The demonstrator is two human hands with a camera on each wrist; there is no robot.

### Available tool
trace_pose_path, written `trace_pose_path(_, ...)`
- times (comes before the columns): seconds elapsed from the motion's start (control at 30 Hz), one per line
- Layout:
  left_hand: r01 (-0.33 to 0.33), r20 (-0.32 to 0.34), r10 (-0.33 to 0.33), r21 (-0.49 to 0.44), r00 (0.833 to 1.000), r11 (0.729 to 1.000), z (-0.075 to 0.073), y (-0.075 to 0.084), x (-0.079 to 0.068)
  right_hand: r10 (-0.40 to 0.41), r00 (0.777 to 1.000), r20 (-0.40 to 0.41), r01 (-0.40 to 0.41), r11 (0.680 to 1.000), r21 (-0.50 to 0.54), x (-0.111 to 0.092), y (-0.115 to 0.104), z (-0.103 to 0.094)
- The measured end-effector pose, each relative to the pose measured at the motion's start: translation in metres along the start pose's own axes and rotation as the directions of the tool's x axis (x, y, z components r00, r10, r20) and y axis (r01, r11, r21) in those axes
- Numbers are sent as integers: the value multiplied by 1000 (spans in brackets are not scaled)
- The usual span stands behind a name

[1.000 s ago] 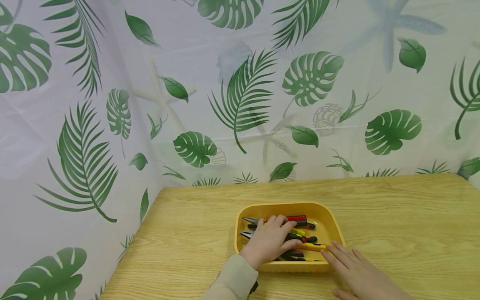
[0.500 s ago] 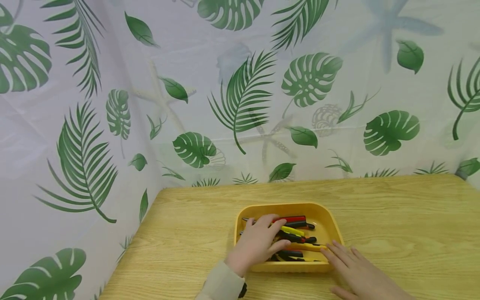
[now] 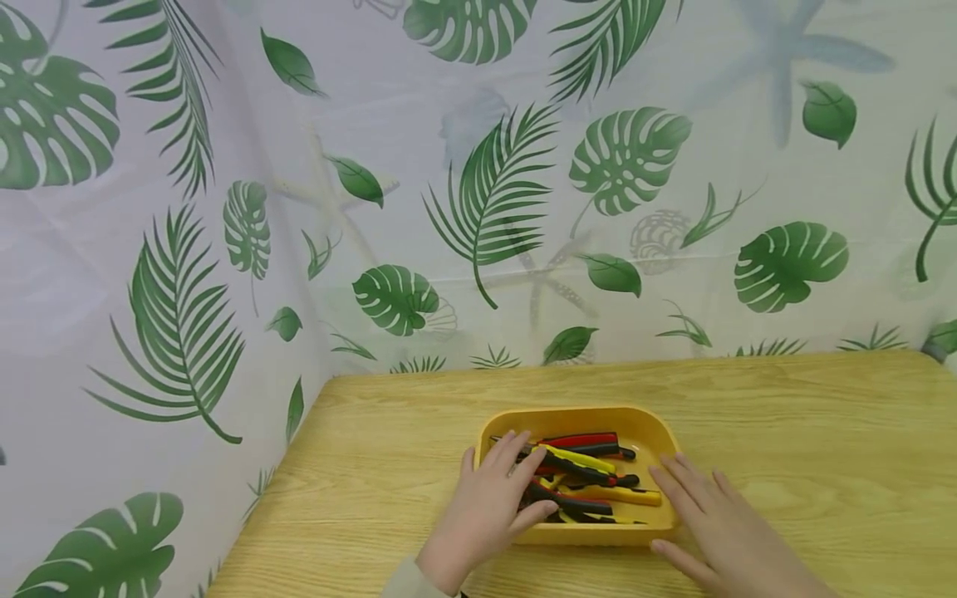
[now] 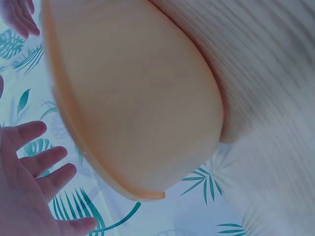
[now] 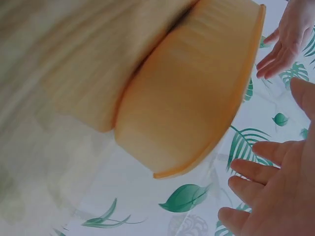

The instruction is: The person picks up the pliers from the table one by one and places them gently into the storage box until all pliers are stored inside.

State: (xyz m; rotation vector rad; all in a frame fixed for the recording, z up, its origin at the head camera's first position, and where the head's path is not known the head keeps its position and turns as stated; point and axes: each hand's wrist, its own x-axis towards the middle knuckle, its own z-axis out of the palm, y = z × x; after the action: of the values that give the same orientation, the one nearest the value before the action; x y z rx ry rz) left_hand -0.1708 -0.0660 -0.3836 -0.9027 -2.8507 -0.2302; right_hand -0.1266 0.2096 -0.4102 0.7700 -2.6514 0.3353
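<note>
A yellow plastic bin (image 3: 591,535) stands on the table, holding several pliers. Among them lie a pair with red and black handles (image 3: 579,440), a yellow handle (image 3: 586,462), a black handle with red (image 3: 586,504) and a long yellow-handled tool (image 3: 635,496). My left hand (image 3: 482,511) is over the bin's left end, fingers spread and covering the tool heads in the head view. At the opposite end my right hand (image 3: 721,527) has its fingers extended by the right rim. Both wrist views show the bin's outer wall (image 4: 138,98), with extended fingers (image 5: 253,169) beside its rim.
The wood-grain table (image 3: 389,448) reaches back to a white cloth (image 3: 449,216) printed with green leaves, hanging behind and at the left. A pale sleeve cuff (image 3: 419,581) covers the left wrist.
My left hand has drawn back left from the tools towards the bin's left rim, uncovering more handles. My right hand has edged slightly forward along the right rim.
</note>
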Motion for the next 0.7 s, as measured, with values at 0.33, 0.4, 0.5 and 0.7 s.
trace_pose_path(0.33, 78, -50, -81, -49, 995, 996, -2, 4, -7, 126, 992, 30, -127, 992, 22, 26, -15, -20)
trace_pose_path(0.4, 106, -49, -109, -57, 993, 993, -2, 4, -6, 148, 989, 21, -149, 989, 25, 32, -18, -22)
trace_pose_path(0.5, 141, -53, -145, -66, 988, 988, -1, 5, -5, 169, 985, 12, -170, 985, 35, 37, -20, -24)
trace_pose_path(0.7, 196, -84, -199, -48, 976, 979, 1, 7, -4, 158, 987, -9, -157, 987, 33, 41, -21, -22)
